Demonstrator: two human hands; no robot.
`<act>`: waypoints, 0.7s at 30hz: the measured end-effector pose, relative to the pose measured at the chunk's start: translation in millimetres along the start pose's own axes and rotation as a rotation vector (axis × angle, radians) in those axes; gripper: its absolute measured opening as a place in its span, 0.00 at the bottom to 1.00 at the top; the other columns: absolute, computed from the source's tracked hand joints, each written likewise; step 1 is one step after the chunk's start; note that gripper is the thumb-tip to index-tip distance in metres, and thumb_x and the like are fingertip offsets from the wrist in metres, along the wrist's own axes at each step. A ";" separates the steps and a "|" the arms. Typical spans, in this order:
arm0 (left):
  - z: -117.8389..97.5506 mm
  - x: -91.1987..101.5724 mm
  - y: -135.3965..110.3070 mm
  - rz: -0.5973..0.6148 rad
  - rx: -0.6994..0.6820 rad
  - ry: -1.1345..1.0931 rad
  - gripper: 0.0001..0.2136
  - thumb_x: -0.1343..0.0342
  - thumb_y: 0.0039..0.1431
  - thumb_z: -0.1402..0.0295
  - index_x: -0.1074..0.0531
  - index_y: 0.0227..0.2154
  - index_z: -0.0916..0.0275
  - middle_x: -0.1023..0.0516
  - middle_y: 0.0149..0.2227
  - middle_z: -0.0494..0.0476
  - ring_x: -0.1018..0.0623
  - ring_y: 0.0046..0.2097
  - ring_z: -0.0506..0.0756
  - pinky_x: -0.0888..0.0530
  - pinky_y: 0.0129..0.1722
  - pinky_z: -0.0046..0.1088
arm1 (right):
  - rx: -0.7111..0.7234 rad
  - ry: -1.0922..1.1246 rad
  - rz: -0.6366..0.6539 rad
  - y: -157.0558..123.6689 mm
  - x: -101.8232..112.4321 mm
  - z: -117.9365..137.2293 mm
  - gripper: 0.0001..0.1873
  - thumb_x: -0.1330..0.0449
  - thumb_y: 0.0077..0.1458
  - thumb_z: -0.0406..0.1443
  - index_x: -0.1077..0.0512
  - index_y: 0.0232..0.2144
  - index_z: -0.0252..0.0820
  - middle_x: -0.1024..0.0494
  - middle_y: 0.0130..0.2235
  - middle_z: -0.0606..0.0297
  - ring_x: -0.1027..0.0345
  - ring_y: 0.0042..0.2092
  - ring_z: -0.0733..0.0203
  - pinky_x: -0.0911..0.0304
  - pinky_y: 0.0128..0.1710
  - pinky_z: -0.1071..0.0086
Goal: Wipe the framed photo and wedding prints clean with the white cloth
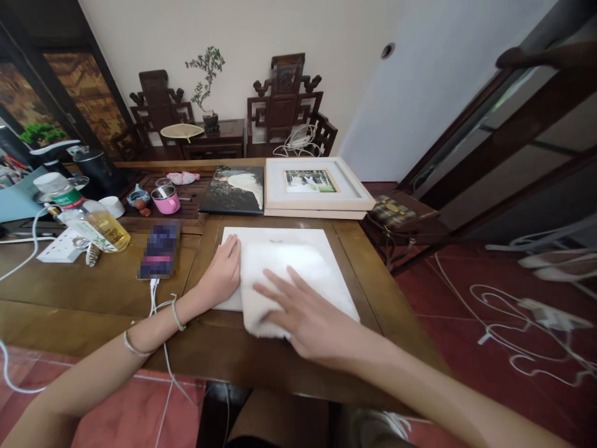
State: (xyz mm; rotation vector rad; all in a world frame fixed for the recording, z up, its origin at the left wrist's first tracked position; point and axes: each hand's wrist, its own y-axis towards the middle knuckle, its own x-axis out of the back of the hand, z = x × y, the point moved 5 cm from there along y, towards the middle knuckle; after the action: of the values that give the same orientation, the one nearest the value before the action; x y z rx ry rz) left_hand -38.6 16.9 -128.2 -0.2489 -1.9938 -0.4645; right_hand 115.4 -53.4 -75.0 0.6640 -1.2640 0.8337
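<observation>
A flat white board (pixel 333 274) lies on the wooden table. On top of it is a soft, fluffy-looking white cloth (pixel 261 267), rounded at the corners and hanging past the board's near edge. My left hand (pixel 226 267) rests at the board's left side, fingers stretched out along the cloth's edge. Over the cloth's near part my right hand (pixel 298 311) is spread with fingers apart, slightly blurred. Whether its thumb presses into the cloth, I cannot tell.
Behind the board are a framed photo (pixel 321 193) and a dark picture panel (pixel 236 190). At left stand a pink cup (pixel 165 200), a plugged-in phone (pixel 159 252), an oil-coloured bottle (pixel 105 227) and a white power strip (pixel 60 246). Cables (pixel 513 311) trail over the floor.
</observation>
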 end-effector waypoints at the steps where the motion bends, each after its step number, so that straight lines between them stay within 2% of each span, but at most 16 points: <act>1: 0.1 -0.1 -0.4 0.010 0.001 0.000 0.23 0.65 0.66 0.70 0.49 0.61 0.75 0.50 0.66 0.76 0.52 0.68 0.64 0.49 0.64 0.50 | 0.030 0.027 0.026 -8.5 -2.5 11.0 0.24 0.47 0.47 0.24 0.26 0.46 0.40 0.42 0.64 0.52 0.63 0.66 0.38 0.66 0.61 0.35; 4: 0.4 -0.1 -1.2 0.022 0.009 -0.006 0.23 0.65 0.66 0.69 0.48 0.61 0.75 0.51 0.66 0.76 0.52 0.68 0.64 0.49 0.64 0.50 | 0.085 0.091 0.080 -28.3 -5.3 30.9 0.21 0.46 0.46 0.26 0.25 0.43 0.41 0.42 0.64 0.54 0.63 0.67 0.40 0.67 0.62 0.36; 6: 1.2 0.4 -1.0 0.009 0.008 -0.010 0.23 0.65 0.66 0.69 0.48 0.61 0.74 0.51 0.66 0.75 0.52 0.68 0.64 0.49 0.64 0.50 | 0.089 0.110 0.077 -31.9 -3.2 29.9 0.23 0.45 0.44 0.26 0.25 0.43 0.42 0.42 0.64 0.57 0.62 0.67 0.43 0.66 0.63 0.39; 10: 5.3 0.7 -0.2 0.024 -0.008 -0.033 0.22 0.64 0.66 0.70 0.46 0.61 0.70 0.48 0.66 0.71 0.52 0.68 0.62 0.48 0.64 0.50 | 0.008 0.078 -0.011 -12.0 6.6 -2.0 0.28 0.48 0.42 0.23 0.27 0.46 0.42 0.39 0.63 0.58 0.57 0.66 0.48 0.61 0.63 0.44; 14: 7.5 2.8 0.1 0.053 -0.030 -0.062 0.22 0.63 0.66 0.69 0.45 0.62 0.67 0.48 0.66 0.67 0.52 0.68 0.60 0.49 0.65 0.48 | -0.107 -0.012 -0.075 26.7 15.0 -43.2 0.28 0.47 0.45 0.23 0.29 0.50 0.38 0.32 0.59 0.51 0.53 0.65 0.45 0.55 0.61 0.43; 16: 7.1 3.9 0.4 0.055 -0.026 -0.063 0.22 0.63 0.66 0.69 0.45 0.61 0.68 0.49 0.66 0.68 0.52 0.68 0.60 0.49 0.65 0.47 | -0.140 -0.054 -0.072 40.9 15.7 -54.3 0.28 0.47 0.46 0.23 0.31 0.51 0.37 0.32 0.58 0.50 0.53 0.65 0.44 0.54 0.60 0.42; 18: 6.0 4.4 0.7 0.054 -0.020 -0.056 0.23 0.63 0.66 0.70 0.45 0.61 0.71 0.49 0.66 0.69 0.51 0.68 0.61 0.49 0.65 0.47 | -0.148 -0.088 -0.049 45.6 12.8 -54.4 0.28 0.47 0.46 0.22 0.31 0.52 0.37 0.35 0.60 0.49 0.56 0.65 0.41 0.55 0.60 0.39; 21: 3.9 4.7 0.9 0.057 -0.024 -0.044 0.23 0.65 0.66 0.70 0.46 0.62 0.71 0.49 0.66 0.70 0.52 0.68 0.61 0.50 0.65 0.47 | -0.086 -0.087 -0.028 33.8 5.5 -32.3 0.27 0.46 0.46 0.22 0.30 0.50 0.36 0.41 0.63 0.48 0.59 0.66 0.38 0.60 0.60 0.36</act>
State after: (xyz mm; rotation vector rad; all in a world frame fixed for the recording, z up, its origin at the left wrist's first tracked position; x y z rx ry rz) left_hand -43.6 19.2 -125.4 -0.3325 -2.0190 -0.4503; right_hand 105.2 -7.5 -76.4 0.6525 -1.3583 0.7299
